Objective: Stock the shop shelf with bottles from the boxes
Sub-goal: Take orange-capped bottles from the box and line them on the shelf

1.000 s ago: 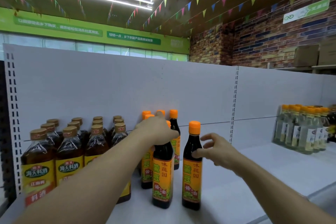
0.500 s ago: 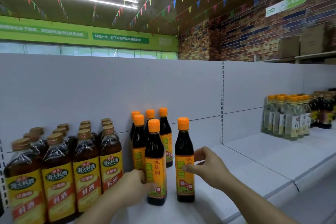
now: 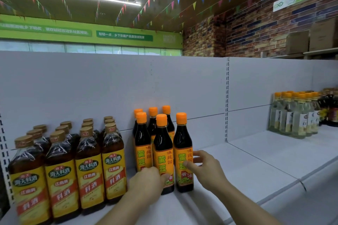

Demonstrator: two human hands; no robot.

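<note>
Left hand grips the near middle soy bottle low down; right hand clasps the rightmost soy bottle on the shelf.

Six dark soy sauce bottles with orange caps and orange-yellow labels stand upright on the white shelf in two rows of three, packed close together. The left hand grips the middle front bottle low on its label. The right hand pinches the right front bottle, thumb on the label and fingers behind. Just to their left stand cooking wine bottles with gold caps and yellow labels, four across. Well apart to the right, a cluster of clear bottles with orange caps stands upright.
</note>
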